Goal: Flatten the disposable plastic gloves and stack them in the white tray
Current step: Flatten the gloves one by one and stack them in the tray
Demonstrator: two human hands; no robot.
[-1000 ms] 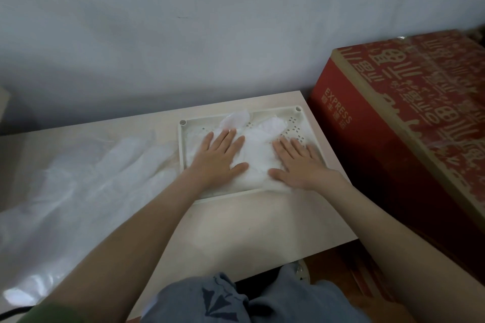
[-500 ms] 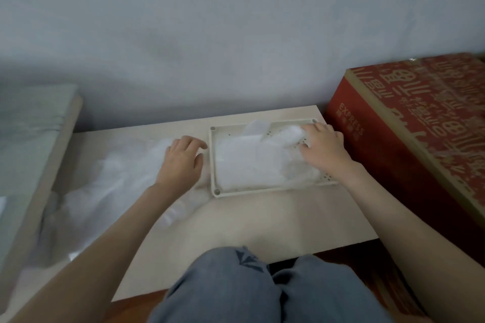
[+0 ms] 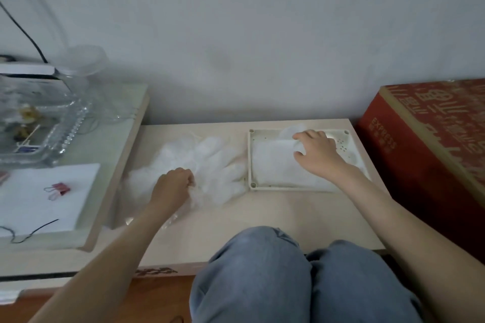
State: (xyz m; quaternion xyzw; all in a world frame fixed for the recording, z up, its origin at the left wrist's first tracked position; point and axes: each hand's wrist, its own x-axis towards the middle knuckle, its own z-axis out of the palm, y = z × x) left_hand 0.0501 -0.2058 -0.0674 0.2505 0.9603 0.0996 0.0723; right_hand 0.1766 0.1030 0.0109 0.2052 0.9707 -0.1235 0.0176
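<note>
Observed from beside the seated person: the tray [image 3: 288, 187] sat on the tabletop [image 3: 262, 215] at its far right, close to the wall and just beside a red box [image 3: 433, 144]. A stack [image 3: 270, 165] of flattened gloves lay inside the tray and covered most of its floor. The right grip [image 3: 318, 155] rested on the far part of that stack, fingers curled and thumb drawn in, clamped on a fold of the top glove.

The loose gloves [image 3: 210, 162] lay in a crumpled heap on the tabletop, left of the tray and touching its left wall. The left grip [image 3: 173, 187] was closed at the near edge of the heap, fingers curled tight and pinching the plastic.

The person's knees [image 3: 262, 278], in blue jeans, were at the near edge of the tabletop. To the left stood a lower side table [image 3: 115, 165] carrying a glass dish [image 3: 65, 128], a white sheet [image 3: 39, 202] and a red clip [image 3: 59, 189].
</note>
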